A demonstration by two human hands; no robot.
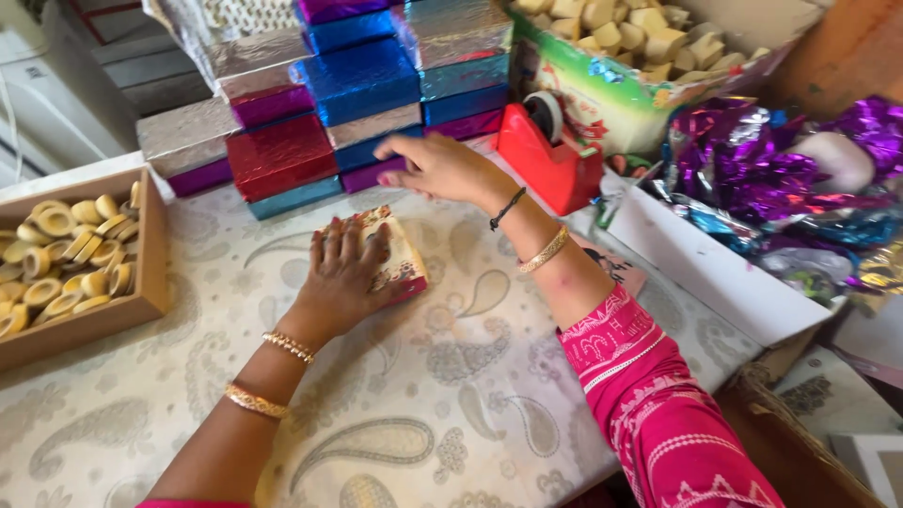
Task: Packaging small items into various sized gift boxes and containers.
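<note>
Now my left hand (343, 273) presses flat, fingers spread, on the patterned box (400, 256) mid-table; my right hand (435, 165), loosely open and seemingly empty, nears the foil boxes (320, 113) at the far edge.

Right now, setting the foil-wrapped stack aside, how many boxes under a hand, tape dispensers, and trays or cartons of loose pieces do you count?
Patterned box under the left hand: 1
Red tape dispenser: 1
Wooden tray of ring-shaped pieces: 1
Open carton of cream blocks: 1
Total: 4
</note>
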